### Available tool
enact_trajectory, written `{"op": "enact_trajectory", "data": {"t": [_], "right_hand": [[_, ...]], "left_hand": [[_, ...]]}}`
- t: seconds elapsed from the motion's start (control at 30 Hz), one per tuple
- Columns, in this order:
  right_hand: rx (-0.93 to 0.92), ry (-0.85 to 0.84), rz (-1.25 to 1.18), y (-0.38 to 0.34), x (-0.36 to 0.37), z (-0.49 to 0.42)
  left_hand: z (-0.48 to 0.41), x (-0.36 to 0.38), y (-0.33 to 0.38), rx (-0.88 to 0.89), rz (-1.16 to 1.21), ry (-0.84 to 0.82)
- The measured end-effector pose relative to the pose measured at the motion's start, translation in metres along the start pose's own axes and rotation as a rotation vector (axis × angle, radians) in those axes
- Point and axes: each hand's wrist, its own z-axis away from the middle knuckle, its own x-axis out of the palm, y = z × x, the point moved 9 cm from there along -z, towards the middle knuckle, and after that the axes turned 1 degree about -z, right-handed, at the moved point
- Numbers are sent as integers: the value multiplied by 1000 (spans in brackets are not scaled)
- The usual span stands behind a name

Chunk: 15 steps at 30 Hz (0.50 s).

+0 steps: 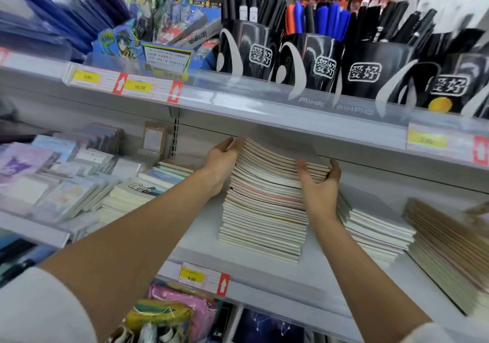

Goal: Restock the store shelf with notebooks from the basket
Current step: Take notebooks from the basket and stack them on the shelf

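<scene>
On middle white metal shelf (201, 239), tall stack of cream-edged paper notebooks (262, 218) was flanked by both hands, equally near. Left hand (225, 157) was pressed flat on left side, fingers straight. Right hand (318, 184) fingers were curled round near right corner of tilted upper notebooks (267, 157). Squaring-up judged next.

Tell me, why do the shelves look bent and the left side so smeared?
Head view: the wide-angle lens bows the shelf rail; the stationery packs at the left edge are smeared, while the notebook stack is fairly sharp; lighting is even, with faint shadows.
</scene>
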Motion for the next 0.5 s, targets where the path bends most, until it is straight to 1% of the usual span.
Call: {"op": "enact_trajectory", "data": {"t": [0.07, 0.17, 0.23, 0.3, 0.37, 0.43, 0.5], "right_hand": [[-40, 80, 39, -4, -4, 14], [-234, 279, 230, -20, -12, 46], [-297, 315, 330, -26, -5, 66], [-325, 309, 330, -30, 4, 83], [-376, 262, 318, -36, 20, 100], [-426, 149, 318, -40, 44, 118], [-438, 6, 321, -42, 71, 136]], "left_hand": [[7, -25, -13, -17, 8, 136], [23, -61, -27, 26, -69, 337], [36, -80, -35, 22, -102, 415], [44, -95, -41, 9, -113, 445], [53, -111, -44, -1, -136, 445], [61, -125, -50, -47, -160, 404], [71, -141, -56, -86, -205, 358]]}}
